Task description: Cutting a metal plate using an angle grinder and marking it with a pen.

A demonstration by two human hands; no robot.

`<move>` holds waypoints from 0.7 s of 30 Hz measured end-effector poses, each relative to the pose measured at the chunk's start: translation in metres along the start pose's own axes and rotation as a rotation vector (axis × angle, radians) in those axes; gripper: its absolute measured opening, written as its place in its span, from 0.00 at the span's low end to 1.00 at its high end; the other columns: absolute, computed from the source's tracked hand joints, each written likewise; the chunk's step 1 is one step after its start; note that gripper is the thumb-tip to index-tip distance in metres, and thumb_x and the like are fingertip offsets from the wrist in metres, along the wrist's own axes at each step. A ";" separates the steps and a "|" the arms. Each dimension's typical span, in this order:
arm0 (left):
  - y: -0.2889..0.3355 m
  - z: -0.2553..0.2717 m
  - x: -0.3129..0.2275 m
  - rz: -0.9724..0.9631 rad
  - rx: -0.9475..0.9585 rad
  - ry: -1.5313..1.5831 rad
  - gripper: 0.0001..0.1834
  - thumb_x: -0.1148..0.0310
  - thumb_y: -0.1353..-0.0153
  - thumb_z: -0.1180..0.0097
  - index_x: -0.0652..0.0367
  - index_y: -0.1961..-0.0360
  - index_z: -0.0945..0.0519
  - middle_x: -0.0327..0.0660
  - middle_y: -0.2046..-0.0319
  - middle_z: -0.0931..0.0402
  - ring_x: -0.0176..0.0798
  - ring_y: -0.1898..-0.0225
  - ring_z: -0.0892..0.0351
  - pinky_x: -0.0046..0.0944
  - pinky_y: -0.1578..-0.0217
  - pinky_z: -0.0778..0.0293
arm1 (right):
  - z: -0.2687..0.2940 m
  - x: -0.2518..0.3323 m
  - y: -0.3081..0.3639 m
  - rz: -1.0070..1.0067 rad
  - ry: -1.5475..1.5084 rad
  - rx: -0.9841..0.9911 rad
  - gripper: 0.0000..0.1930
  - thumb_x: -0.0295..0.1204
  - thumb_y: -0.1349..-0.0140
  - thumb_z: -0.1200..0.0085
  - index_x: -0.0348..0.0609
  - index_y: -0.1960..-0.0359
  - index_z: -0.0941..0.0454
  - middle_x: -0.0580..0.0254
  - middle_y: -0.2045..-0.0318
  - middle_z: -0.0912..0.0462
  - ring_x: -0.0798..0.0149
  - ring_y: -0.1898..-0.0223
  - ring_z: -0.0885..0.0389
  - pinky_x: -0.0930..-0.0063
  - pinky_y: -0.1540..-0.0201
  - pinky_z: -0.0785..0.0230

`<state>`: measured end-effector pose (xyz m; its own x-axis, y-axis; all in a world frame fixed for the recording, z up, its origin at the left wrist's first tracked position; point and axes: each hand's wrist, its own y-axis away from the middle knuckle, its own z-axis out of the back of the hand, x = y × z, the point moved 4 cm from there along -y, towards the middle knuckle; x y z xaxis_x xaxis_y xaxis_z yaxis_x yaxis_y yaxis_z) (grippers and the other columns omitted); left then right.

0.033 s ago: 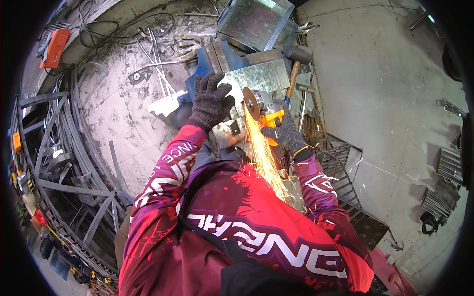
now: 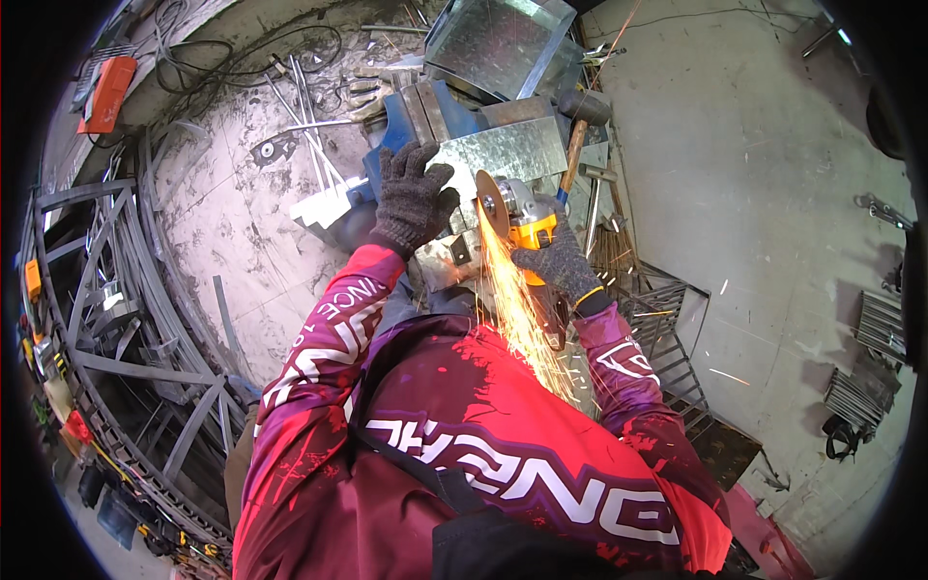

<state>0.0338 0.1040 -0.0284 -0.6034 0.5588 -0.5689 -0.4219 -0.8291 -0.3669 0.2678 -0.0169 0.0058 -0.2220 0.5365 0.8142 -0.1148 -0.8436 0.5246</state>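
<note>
A yellow and grey angle grinder point(image 2: 532, 232) is gripped in my right hand point(image 2: 564, 263), which wears a dark knitted glove. Its brown cutting disc point(image 2: 492, 204) stands on edge beside the shiny metal sheet point(image 2: 512, 150). Orange sparks point(image 2: 512, 309) stream from the disc down toward my body. My left hand point(image 2: 411, 198), gloved alike, lies with fingers stretched out over the blue vise point(image 2: 394, 126), near the sheet's left end. What lies beneath that palm is hidden. Just below the hands sits a bent metal piece point(image 2: 445, 263) with a dark square patch.
A mallet point(image 2: 585, 106) with a wooden handle lies right of the sheet. Behind the vise stands a sheet-metal box point(image 2: 498, 48). Thin metal strips and a work glove point(image 2: 367, 97) lie left of it. Steel frames point(image 2: 126, 290) fill the left; a metal rack point(image 2: 667, 319) stands right.
Both hands and the grinder hold nearly the same place. Only the spark pattern differs, with stray sparks now in other spots on the right.
</note>
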 end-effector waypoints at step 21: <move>-0.001 0.002 -0.002 0.000 0.005 0.001 0.19 0.63 0.52 0.34 0.49 0.56 0.18 0.47 0.40 0.27 0.60 0.37 0.32 0.69 0.35 0.44 | 0.000 0.005 -0.005 0.000 -0.019 0.003 0.49 0.24 0.56 0.26 0.52 0.31 0.42 0.54 0.44 0.26 0.57 0.46 0.24 0.64 0.43 0.28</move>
<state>0.0339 0.1035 -0.0258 -0.6025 0.5591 -0.5696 -0.4257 -0.8288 -0.3632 0.2673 -0.0104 0.0070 -0.2037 0.5370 0.8186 -0.1120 -0.8435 0.5254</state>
